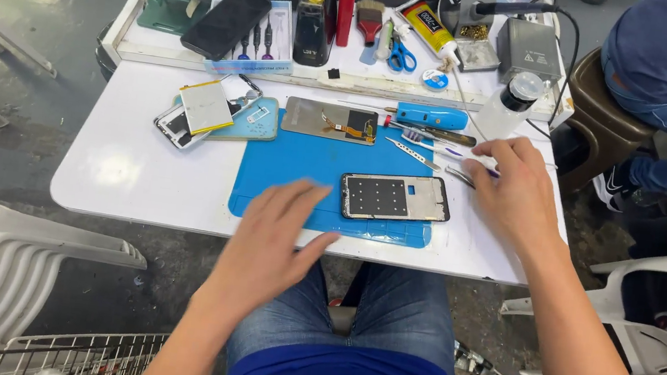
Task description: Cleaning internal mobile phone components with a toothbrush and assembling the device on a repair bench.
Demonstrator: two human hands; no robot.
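On the white rectangular table [140, 172] lies a flat blue rubber work mat [302, 167], and near its 4 o'clock corner sits a black rectangular phone frame [396, 197], lying flat with its inner side up. The left hand [271, 243] hovers at the mat's 6 o'clock edge, blurred, fingers spread and palm down, gripping nothing — its fingertips are just beside the frame's 9 o'clock end, though contact cannot be told. The right hand [519, 193] rests at the frame's 2 o'clock, off the mat, fingers loosely curled over the thin metal tweezers and picks [431, 153] lying there; whether it has pinched 1 of them cannot be told.

At the mat's 12 o'clock edge lies a grey phone display panel with an orange flex cable [329, 119], and at its 3 o'clock a blue cylindrical tool [431, 116]. At the mat's 10 o'clock corner sit a light-blue phone back cover [261, 123] and a silver rectangular battery [205, 106] tilted on another opened phone. Beyond, at 12 o'clock, a white tray [147, 46] holds a black phone [225, 23], blue-handled scissors [403, 56] and a red bottle [345, 7]. A clear plastic bottle with a black cap [512, 103] stands at the right hand's 12 o'clock.
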